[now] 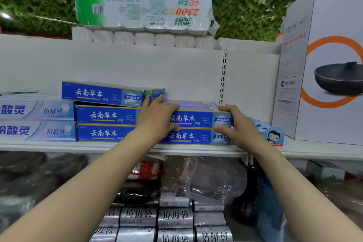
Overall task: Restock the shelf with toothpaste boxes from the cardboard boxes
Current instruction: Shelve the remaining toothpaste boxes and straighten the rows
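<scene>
Hands, two, bare, set apart. The left hand [157,118], at frame centre, has its fingers laid over the top of the upper box [196,119] and its thumb against the lower front edge. The right hand [238,124] is clamped on the same box's right end, fingers on top and thumb at the lower front corner. Neither hand is free.

Location: blue toothpaste boxes [106,133] on the white shelf [117,146], across the middle of the frame, long printed faces outward.

Stock in view:
- Left stack: two level rows, plus one tilted box [102,93] lying askew on top with a dark gap beneath it.
- Right stack: a lower box [192,136] and the upper box in hand. More box tops show behind it.

Progress, as judged: well under way. Several boxes are shelved. The right stack stands a row lower than the left, with bare back panel above it, so there looks to be room for more. The tilted box wants squaring. No cardboard boxes are in view, so the remaining supply cannot be told.

Appearance: long slim cartons, deep blue, with white lettering, a yellow underline and a pale cloud panel at the right end. Edges look crisp, with no dents seen.

Neighbours: silver-blue toothpaste cartons [37,112] touch the left stack. Penguin-print packs [275,135] sit just beside the right hand. A cookware carton [324,114] stands at far right.
</scene>
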Available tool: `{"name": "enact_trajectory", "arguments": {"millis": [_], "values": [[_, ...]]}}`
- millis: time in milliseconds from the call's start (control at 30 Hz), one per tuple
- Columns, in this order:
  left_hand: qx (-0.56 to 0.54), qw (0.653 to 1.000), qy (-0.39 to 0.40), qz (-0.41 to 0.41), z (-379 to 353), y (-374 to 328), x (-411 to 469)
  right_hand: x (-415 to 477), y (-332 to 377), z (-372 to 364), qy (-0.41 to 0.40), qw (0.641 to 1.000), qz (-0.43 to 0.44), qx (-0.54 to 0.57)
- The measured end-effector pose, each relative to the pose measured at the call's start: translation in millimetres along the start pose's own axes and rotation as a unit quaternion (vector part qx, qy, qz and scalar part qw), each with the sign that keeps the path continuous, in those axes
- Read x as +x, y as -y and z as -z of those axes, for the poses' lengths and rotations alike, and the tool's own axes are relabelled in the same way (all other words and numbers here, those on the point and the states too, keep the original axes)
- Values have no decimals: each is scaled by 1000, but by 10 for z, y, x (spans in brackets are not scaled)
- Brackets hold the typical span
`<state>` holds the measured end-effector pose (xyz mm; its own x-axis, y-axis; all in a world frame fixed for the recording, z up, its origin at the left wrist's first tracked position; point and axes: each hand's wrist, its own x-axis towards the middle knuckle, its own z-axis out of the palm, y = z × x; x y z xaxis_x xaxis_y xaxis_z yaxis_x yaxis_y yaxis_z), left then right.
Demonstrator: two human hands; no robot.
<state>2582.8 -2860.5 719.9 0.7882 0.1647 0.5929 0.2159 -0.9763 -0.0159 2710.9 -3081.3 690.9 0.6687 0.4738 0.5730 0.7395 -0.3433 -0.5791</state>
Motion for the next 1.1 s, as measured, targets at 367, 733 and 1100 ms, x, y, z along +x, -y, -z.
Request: {"name": "enact_trajectory", "arguments": {"millis": [367,733,1100], "values": [[11,999,4,-30,-19,-8,28,5,134,4,-11,992,-15,-122],[-198,963,-181,28,768,1469,-207,239,1316,-612,-55,993,8,-108],[-321,930,121,129,851,2615,-90,708,1809,-1404,-2,995,-44,-85]]}}
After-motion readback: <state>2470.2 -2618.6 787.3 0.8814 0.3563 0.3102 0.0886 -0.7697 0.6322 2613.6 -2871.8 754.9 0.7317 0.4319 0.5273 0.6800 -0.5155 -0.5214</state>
